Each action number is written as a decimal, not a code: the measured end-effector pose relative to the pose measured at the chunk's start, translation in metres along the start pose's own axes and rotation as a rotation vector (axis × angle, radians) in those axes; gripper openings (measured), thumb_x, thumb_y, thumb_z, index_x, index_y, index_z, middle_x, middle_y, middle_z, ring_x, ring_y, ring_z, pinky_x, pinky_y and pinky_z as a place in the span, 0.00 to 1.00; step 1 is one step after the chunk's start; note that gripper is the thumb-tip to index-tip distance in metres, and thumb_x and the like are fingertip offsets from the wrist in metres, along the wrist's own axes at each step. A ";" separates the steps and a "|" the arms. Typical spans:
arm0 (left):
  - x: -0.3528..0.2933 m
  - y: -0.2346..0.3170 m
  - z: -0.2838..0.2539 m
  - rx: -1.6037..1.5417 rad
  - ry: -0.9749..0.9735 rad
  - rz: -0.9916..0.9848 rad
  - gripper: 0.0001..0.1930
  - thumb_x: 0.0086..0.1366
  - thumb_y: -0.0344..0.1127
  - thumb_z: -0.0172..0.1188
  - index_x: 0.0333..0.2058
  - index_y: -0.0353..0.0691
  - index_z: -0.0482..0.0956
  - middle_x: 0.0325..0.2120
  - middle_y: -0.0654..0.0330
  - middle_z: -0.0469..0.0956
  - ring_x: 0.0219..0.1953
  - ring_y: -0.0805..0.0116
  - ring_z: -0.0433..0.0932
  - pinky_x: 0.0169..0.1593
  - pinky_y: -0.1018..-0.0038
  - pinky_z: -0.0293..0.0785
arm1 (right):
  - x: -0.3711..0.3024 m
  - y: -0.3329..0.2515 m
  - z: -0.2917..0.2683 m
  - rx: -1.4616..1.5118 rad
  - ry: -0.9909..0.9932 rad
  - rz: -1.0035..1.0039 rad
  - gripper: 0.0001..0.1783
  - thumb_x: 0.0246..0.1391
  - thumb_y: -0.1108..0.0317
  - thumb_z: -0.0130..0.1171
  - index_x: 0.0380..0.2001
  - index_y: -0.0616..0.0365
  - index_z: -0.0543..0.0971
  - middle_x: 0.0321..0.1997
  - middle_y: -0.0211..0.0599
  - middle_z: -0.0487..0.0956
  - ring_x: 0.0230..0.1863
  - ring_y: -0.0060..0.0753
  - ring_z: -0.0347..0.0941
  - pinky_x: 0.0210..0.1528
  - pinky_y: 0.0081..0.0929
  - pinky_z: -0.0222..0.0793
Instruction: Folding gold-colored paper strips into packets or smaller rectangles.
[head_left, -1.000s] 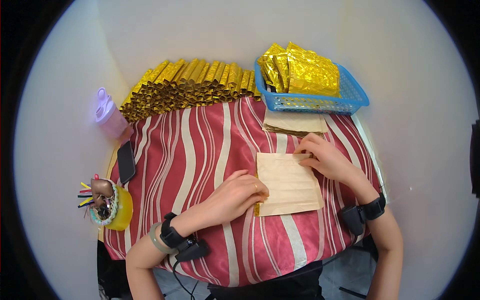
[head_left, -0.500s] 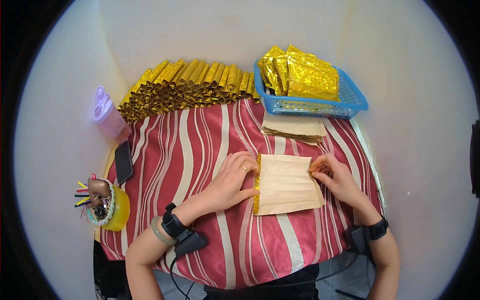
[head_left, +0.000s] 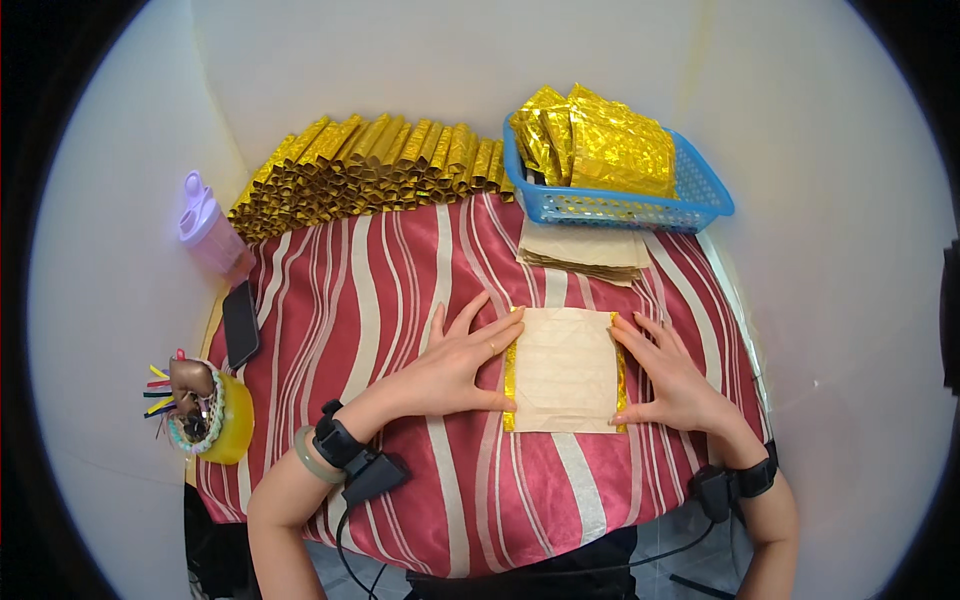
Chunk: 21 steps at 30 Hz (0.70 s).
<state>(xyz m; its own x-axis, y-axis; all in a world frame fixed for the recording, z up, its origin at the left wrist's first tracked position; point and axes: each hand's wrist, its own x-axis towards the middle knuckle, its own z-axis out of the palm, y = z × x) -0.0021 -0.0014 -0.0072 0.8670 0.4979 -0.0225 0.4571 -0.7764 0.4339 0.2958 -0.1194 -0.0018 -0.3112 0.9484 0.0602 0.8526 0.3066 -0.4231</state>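
Just the head view to go on. Left hand (head_left: 468,372) spread wide, fingertips and thumb on the near gold edge (head_left: 510,382) of a paper sheet (head_left: 565,370), nothing pinched. Right hand (head_left: 675,382) splayed too, thumb and fingers at the opposite gold edge (head_left: 621,378), no real grip either. Sheet flat on the striped cloth (head_left: 400,500), right between both hands. Beyond the right hand, a paper stack (head_left: 583,248) and blue basket (head_left: 625,211); well ahead of the left, gold tubes (head_left: 375,160). Probably super light, bendy, easy to crease, maybe slippery along the gold. Best held gently by both gold edges, near the corners.
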 end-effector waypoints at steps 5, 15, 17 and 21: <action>-0.002 0.007 -0.004 0.028 -0.035 0.022 0.57 0.47 0.60 0.69 0.67 0.32 0.52 0.70 0.52 0.47 0.72 0.44 0.33 0.66 0.34 0.26 | -0.002 -0.005 -0.002 -0.117 -0.105 -0.038 0.67 0.34 0.34 0.70 0.68 0.66 0.52 0.73 0.54 0.51 0.75 0.57 0.38 0.73 0.54 0.32; -0.013 0.021 0.001 0.073 0.253 0.096 0.49 0.42 0.56 0.74 0.59 0.37 0.62 0.59 0.47 0.59 0.66 0.45 0.50 0.66 0.42 0.41 | -0.003 -0.018 -0.006 -0.243 -0.054 -0.021 0.73 0.27 0.33 0.71 0.68 0.66 0.49 0.72 0.57 0.49 0.73 0.59 0.41 0.72 0.53 0.35; -0.015 0.023 0.002 0.042 0.327 0.126 0.43 0.42 0.53 0.76 0.54 0.38 0.67 0.53 0.49 0.65 0.62 0.47 0.57 0.65 0.46 0.48 | -0.009 -0.025 -0.006 -0.280 0.062 -0.021 0.73 0.25 0.35 0.73 0.68 0.66 0.50 0.70 0.57 0.53 0.72 0.59 0.45 0.72 0.53 0.39; -0.020 0.026 0.005 0.024 0.312 0.304 0.18 0.47 0.41 0.73 0.32 0.43 0.74 0.38 0.59 0.71 0.47 0.55 0.68 0.51 0.63 0.63 | -0.021 -0.034 -0.001 -0.201 0.287 -0.056 0.58 0.27 0.47 0.78 0.60 0.61 0.62 0.54 0.47 0.68 0.54 0.52 0.66 0.56 0.42 0.62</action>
<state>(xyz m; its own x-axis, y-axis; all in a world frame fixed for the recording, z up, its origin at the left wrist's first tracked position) -0.0063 -0.0336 0.0004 0.8631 0.3356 0.3775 0.1985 -0.9126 0.3574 0.2739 -0.1497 0.0118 -0.2536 0.9048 0.3421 0.9121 0.3414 -0.2268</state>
